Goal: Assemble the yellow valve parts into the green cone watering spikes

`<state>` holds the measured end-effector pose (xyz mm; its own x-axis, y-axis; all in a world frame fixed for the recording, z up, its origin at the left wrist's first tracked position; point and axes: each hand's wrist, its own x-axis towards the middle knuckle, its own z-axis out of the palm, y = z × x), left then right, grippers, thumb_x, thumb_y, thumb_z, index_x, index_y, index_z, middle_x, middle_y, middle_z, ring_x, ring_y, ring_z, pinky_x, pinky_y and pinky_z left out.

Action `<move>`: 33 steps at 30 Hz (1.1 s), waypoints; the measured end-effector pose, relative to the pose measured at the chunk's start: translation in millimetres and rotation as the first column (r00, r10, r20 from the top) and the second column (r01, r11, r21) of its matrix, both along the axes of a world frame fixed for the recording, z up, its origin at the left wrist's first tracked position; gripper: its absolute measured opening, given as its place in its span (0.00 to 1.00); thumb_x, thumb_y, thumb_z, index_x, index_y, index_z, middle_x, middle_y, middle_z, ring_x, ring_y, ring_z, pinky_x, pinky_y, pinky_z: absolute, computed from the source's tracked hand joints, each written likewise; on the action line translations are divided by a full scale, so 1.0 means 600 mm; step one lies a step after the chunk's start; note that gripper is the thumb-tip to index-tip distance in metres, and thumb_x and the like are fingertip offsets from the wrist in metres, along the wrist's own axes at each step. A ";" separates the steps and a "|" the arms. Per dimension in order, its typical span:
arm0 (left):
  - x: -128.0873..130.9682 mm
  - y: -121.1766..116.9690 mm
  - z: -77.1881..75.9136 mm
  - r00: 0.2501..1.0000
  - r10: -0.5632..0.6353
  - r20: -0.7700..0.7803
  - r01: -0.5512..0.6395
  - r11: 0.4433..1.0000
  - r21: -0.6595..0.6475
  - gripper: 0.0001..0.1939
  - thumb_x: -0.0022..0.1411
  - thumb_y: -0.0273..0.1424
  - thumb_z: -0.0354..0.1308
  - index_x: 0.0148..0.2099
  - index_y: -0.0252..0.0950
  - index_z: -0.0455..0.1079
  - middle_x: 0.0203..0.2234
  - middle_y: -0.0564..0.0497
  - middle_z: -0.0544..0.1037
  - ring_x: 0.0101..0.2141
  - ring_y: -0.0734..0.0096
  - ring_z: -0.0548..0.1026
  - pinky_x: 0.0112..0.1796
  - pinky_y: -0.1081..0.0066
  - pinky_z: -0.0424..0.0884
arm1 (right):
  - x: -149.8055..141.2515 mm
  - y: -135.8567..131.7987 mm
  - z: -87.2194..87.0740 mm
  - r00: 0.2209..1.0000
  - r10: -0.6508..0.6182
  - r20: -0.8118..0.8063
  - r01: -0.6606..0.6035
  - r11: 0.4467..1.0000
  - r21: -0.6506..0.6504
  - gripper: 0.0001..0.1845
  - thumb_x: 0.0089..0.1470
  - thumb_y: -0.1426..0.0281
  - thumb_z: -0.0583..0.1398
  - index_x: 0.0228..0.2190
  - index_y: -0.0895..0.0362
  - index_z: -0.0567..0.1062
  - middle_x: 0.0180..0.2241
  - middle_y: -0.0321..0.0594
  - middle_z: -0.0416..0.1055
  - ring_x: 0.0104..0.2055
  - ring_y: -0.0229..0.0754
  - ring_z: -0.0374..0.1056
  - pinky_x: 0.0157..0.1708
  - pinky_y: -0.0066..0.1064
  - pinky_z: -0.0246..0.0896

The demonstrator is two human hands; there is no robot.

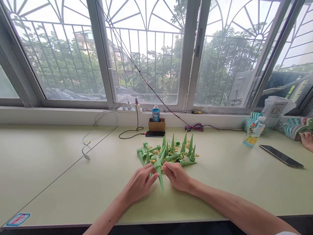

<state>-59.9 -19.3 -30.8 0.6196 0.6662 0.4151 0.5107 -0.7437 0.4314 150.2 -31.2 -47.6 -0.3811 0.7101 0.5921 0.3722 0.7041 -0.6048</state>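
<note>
A green plant watering spike (160, 181) is gripped in my left hand (140, 180), its point slanting down towards me. Beside it, my right hand (178, 176) is closed in a pinch at the spike's collar. A bit of a yellow valve (162, 168) shows at those fingertips; the rest is hidden by them. Just beyond both hands lies a pile of similar green spikes (173, 143), several with yellow valves on their sides. Some of these spikes stand upright and others lie on the table (97, 189).
At the back are a phone (155, 134), a cardboard box (156, 126) holding a blue-labelled bottle (156, 114), and coiled wire (194, 127). A white cable (86, 153) lies left. On the right are a drink bottle (254, 132), another phone (281, 156) and another person's hand (306, 141).
</note>
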 end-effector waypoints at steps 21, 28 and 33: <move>0.000 -0.004 -0.002 1.000 0.024 -0.006 -0.024 1.000 -0.003 0.20 0.73 0.41 0.43 0.30 0.36 0.61 0.28 0.52 0.67 0.27 0.72 0.67 0.30 0.73 0.63 | 0.002 0.003 -0.006 1.000 0.004 0.009 -0.004 0.999 -0.045 0.20 0.69 0.62 0.46 0.25 0.54 0.53 0.21 0.28 0.48 0.23 0.34 0.42 0.24 0.28 0.43; 0.000 -0.002 -0.001 1.000 0.015 0.006 -0.015 1.000 0.009 0.19 0.73 0.40 0.44 0.31 0.36 0.61 0.27 0.53 0.67 0.26 0.72 0.66 0.29 0.73 0.63 | 0.001 0.001 -0.004 1.000 0.003 0.008 -0.003 0.999 -0.036 0.20 0.69 0.61 0.45 0.25 0.54 0.52 0.20 0.28 0.48 0.23 0.35 0.42 0.24 0.28 0.43; 0.000 -0.002 -0.001 1.000 0.008 0.007 -0.008 1.000 -0.006 0.19 0.73 0.40 0.44 0.32 0.36 0.62 0.28 0.53 0.67 0.26 0.73 0.65 0.29 0.73 0.63 | 0.001 0.001 -0.002 1.000 0.007 0.005 -0.007 1.000 -0.030 0.21 0.69 0.60 0.45 0.25 0.54 0.52 0.20 0.28 0.48 0.23 0.35 0.42 0.23 0.28 0.42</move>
